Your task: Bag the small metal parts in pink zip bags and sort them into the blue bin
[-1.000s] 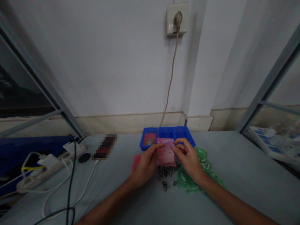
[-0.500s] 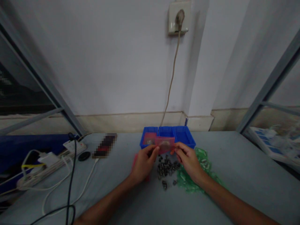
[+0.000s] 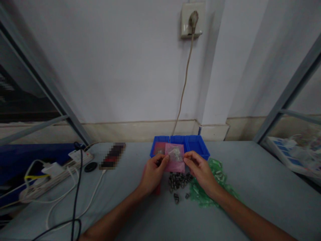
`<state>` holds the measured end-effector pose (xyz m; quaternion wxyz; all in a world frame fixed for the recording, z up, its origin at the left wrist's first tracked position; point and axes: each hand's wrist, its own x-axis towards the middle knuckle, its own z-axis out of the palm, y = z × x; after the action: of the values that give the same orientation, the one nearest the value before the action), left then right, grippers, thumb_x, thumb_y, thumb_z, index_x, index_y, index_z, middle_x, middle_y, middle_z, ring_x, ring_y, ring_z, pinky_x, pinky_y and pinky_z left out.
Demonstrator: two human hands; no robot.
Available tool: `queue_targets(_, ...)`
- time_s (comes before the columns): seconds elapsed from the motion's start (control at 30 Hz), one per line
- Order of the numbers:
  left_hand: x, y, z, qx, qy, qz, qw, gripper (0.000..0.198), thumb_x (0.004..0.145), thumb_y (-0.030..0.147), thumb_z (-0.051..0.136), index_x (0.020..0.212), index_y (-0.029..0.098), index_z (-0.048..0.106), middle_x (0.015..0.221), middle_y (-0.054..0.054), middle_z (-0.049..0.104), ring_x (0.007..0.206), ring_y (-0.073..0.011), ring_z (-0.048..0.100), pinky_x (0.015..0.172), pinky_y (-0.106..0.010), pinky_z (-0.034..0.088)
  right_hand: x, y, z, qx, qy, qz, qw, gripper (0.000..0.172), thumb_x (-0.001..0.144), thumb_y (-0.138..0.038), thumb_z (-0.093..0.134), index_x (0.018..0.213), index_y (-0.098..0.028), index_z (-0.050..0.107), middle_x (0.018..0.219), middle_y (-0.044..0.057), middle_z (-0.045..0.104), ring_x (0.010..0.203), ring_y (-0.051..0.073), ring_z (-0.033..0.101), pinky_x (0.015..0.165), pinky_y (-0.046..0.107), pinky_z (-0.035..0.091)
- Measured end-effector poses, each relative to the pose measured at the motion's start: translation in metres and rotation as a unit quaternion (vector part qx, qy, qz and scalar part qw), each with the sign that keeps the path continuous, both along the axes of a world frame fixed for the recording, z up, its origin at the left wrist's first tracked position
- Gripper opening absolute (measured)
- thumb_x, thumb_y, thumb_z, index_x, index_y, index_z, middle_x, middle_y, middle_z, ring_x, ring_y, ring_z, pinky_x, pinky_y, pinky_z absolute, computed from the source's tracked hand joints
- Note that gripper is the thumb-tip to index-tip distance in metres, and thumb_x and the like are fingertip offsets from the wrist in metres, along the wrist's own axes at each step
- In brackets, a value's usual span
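Observation:
A small pink plastic bag (image 3: 175,164) with pale or clear pieces showing through it is stretched between my two hands. My left hand (image 3: 153,172) pinches its left edge between thumb and fingers. At the right edge, my right hand (image 3: 199,167) pinches the bag the same way. Just below lies a pile of small dark metal parts (image 3: 178,180), with a few strays nearer me. Behind the bag stands a blue three-compartment tray (image 3: 204,154); another pink bag (image 3: 159,146) rests in its left compartment. More pink material (image 3: 157,190) is partly hidden under my left hand.
Green plastic packets (image 3: 204,195) lie under and beside my right forearm. To the left are a blurred-out phone (image 3: 112,156) on a white cable, a round black disc (image 3: 90,167), a power strip (image 3: 30,193) and a black cable (image 3: 77,187). The wall rises behind the tray.
The pink bag has been tipped so its broad face now shows, hanging lower than before. My right fingers have closed in on its edge; an orange bit near them is no longer visible.

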<state>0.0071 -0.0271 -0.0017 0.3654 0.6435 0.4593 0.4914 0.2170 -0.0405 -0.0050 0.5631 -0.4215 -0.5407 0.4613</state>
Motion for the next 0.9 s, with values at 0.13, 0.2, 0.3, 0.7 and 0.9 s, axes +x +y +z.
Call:
queue_targets(0.13, 0.001, 0.001, -0.001, -0.019, -0.021, -0.013, 1.0, 0.049, 0.098, 0.061, 0.064, 0.078, 0.017, 0.067, 0.072, 0.002, 0.056, 0.068, -0.0149, 0.05, 0.061, -0.024, 0.039, -0.001, -0.002, 0.0, -0.011, 0.015, 0.006, 1.0, 0.034, 0.09, -0.054, 0.076, 0.107, -0.027, 0.063, 0.082, -0.003, 0.062, 0.048, 0.012, 0.043, 0.043, 0.025, 0.03)
queue_targets(0.2, 0.002, 0.001, 0.0, -0.036, -0.029, -0.017, 0.999, 0.052, 0.097, 0.064, 0.065, 0.076, 0.017, 0.065, 0.07, 0.002, 0.055, 0.066, -0.0144, 0.049, 0.059, -0.024, 0.038, 0.001, -0.002, 0.0, -0.007, 0.007, 0.006, 1.0, 0.033, 0.092, -0.053, 0.073, 0.11, -0.027, 0.064, 0.083, -0.002, 0.064, 0.048, 0.012, 0.043, 0.043, 0.025, 0.03)
queue_targets(0.3, 0.003, 0.0, 0.003, -0.038, -0.032, -0.011, 0.999, 0.054, 0.097, 0.066, 0.064, 0.074, 0.016, 0.066, 0.068, 0.002, 0.055, 0.065, -0.0146, 0.049, 0.058, -0.024, 0.037, 0.003, -0.001, 0.0, 0.029, -0.041, -0.002, 0.999, 0.025, 0.094, -0.045, 0.069, 0.107, -0.024, 0.073, 0.086, 0.002, 0.068, 0.053, 0.014, 0.044, 0.048, 0.027, 0.032)
queue_targets(0.7, -0.001, -0.003, -0.002, 0.006, 0.013, 0.015, 1.0, 0.054, 0.106, 0.063, 0.051, 0.077, 0.019, 0.061, 0.067, 0.003, 0.053, 0.064, -0.0153, 0.049, 0.06, -0.026, 0.037, 0.002, -0.003, 0.005, 0.097, -0.084, -0.053, 0.99, 0.027, 0.096, -0.05, 0.071, 0.089, -0.024, 0.071, 0.082, 0.002, 0.063, 0.077, 0.022, 0.057, 0.069, 0.031, 0.045)
queue_targets(0.9, 0.003, -0.012, 0.005, 0.105, 0.015, 0.015, 0.994, 0.035, 0.11, 0.052, 0.049, 0.115, 0.02, 0.063, 0.106, -0.006, 0.067, 0.094, -0.0201, 0.062, 0.085, -0.03, 0.049, 0.0, -0.003, 0.002, 0.044, -0.027, -0.009, 0.999, 0.033, 0.097, -0.059, 0.069, 0.091, -0.026, 0.064, 0.078, -0.001, 0.055, 0.063, 0.018, 0.05, 0.053, 0.027, 0.042)
